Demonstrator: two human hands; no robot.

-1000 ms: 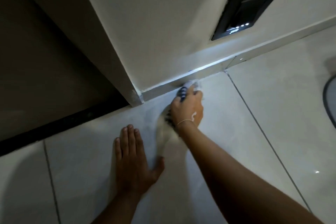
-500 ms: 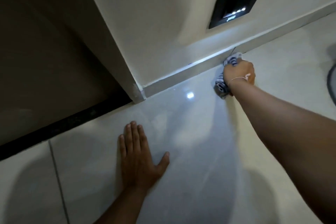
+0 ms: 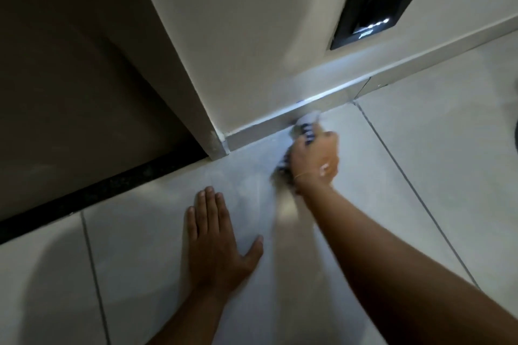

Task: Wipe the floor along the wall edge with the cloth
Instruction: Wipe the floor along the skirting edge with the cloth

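The floor (image 3: 420,165) is pale glossy tile with thin dark grout lines, bounded by a dark strip (image 3: 92,193) at its far left edge. The left hand (image 3: 215,244) lies flat on it, palm down, and the blurred striped cloth (image 3: 301,131) under the right hand (image 3: 314,162) presses on it against the far edge.

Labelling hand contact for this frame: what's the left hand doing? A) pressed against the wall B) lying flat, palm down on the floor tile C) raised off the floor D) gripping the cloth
B: the left hand lies flat with fingers spread on the floor tile, empty, while the right hand grips the cloth at the skirting.
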